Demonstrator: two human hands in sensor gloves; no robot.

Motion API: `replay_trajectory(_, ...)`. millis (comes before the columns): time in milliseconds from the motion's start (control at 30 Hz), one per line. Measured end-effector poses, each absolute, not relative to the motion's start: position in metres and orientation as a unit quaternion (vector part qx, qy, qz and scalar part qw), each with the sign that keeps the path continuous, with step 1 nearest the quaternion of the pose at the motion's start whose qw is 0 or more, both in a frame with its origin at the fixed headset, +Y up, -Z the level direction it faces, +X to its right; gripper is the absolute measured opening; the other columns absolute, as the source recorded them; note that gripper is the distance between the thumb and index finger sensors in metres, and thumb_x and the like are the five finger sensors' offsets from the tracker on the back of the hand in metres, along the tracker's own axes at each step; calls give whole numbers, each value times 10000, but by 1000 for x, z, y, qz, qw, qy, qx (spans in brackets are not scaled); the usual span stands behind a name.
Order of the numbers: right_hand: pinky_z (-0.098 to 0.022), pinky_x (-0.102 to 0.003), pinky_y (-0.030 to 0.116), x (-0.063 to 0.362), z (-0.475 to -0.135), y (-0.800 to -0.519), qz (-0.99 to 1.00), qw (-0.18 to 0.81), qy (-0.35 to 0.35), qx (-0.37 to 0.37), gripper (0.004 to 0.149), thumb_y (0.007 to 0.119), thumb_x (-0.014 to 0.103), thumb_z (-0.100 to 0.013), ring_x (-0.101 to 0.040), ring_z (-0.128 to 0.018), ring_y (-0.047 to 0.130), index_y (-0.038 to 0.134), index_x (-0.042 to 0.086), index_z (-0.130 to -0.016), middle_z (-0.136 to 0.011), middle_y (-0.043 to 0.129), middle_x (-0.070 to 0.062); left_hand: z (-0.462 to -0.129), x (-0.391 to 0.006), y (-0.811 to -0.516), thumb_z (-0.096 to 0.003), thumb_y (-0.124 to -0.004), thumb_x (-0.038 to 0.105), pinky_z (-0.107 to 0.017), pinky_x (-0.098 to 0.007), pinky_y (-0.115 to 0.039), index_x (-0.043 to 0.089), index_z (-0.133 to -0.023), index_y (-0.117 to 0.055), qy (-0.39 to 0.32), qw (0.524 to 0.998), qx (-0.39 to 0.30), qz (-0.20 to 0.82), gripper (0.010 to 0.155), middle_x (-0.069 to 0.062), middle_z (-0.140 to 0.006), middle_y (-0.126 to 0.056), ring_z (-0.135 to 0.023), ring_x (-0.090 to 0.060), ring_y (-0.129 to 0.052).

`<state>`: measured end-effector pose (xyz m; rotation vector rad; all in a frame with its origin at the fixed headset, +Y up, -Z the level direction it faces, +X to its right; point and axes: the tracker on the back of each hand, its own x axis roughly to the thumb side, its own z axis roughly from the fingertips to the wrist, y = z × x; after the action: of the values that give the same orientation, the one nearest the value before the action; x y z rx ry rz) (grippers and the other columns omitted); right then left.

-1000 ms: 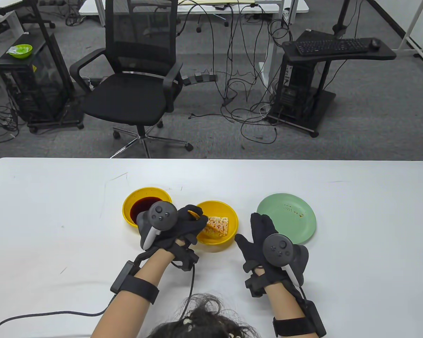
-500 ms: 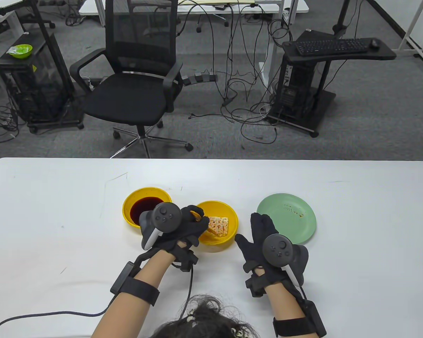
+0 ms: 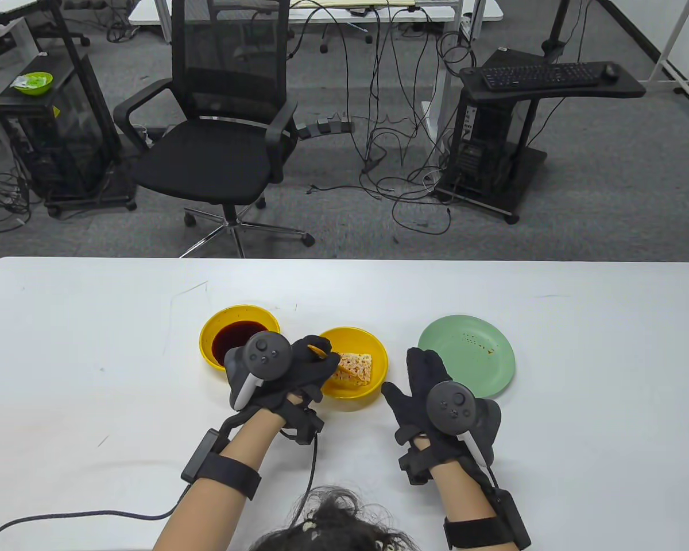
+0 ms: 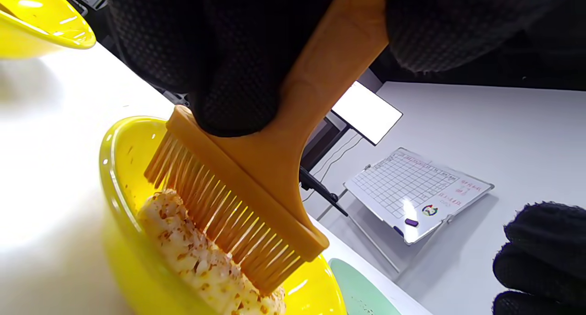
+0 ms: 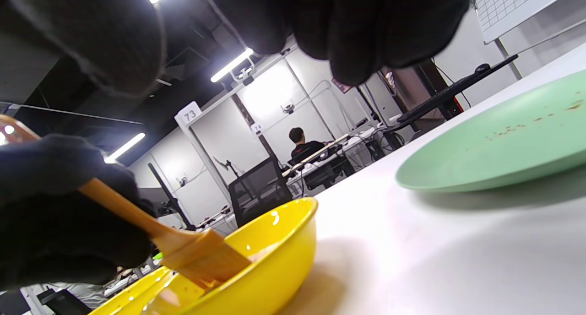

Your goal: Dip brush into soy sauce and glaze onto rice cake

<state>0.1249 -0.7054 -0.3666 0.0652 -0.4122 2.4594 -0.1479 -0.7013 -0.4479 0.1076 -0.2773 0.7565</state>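
Orange silicone-bristled brush point(image 4: 256, 187): gripped by left hand point(image 3: 298, 367), bristles laid on pale square rice cake point(image 3: 353, 367) in yellow plastic bowl point(image 3: 373, 344). Glazing judged underway, coverage unfinished. Right hand point(image 3: 430, 396): spread flat, nothing held, on white worktop point(image 3: 92, 344).

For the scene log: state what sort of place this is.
Probably an office or lab used for recording, not a kitchen: a mesh office chair, a keyboard on a computer stand and loose floor cables lie beyond the white table; other desks show in the right wrist view.
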Motion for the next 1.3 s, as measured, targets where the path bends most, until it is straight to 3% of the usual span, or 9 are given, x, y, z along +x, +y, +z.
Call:
replay_trajectory(100,-615,-594,695,123,-365,-703,934,317,-162,30,761,840,539,-479,-494,-903,747,594,109,-1056,-1101,598,-246,-447,-148,-705,-433,-846,541,-542,-404,-885,317,-842,-823,-134,899,43,414,466,-99,-913,-917,-669,-261,-1096)
replay_trajectory(267,-614,-590,697,119,-363,-701,932,321,-163,40,755,831,543,-483,-493,-902,748,596,109,-1055,-1099,602,-245,-435,-163,-695,-418,-891,511,-536,-398,-886,368,-787,-867,-129,867,101,471,397,-81,-920,-917,-651,-245,-1098)
replay_trajectory(467,-612,-585,704,103,-359,-702,931,319,-165,71,749,831,543,-481,-482,-897,761,603,113,-1051,-1096,613,-236,-400,-189,-683,-364,-916,489,-518,-338,-950,362,-769,-899,-139,878,233,395,425,-54,-867,-980,-635,-185,-1155)
replay_trajectory(567,-611,-579,711,90,-354,-700,927,319,-171,98,746,828,548,-481,-470,-896,771,601,123,-1051,-1093,625,-225,-384,-191,-688,-366,-910,476,-522,-334,-955,341,-794,-894,-146,881,262,365,449,-70,-874,-976,-648,-185,-1157)
replay_trajectory(1000,-593,-513,776,46,-318,-674,888,333,-234,214,627,827,490,-492,-353,-852,875,627,257,-1038,-1065,726,-116,-358,-142,-682,-411,-858,412,-522,-346,-945,317,-854,-862,-221,910,310,166,454,-88,-884,-966,-649,-202,-1152)
replay_trajectory(1300,-559,-460,829,44,-316,-671,881,321,-269,218,490,852,441,-480,-297,-778,956,784,253,-928,-984,841,-73,-355,-130,-679,-412,-861,411,-518,-351,-944,285,-859,-869,-218,912,306,164,464,-96,-878,-970,-643,-207,-1153)
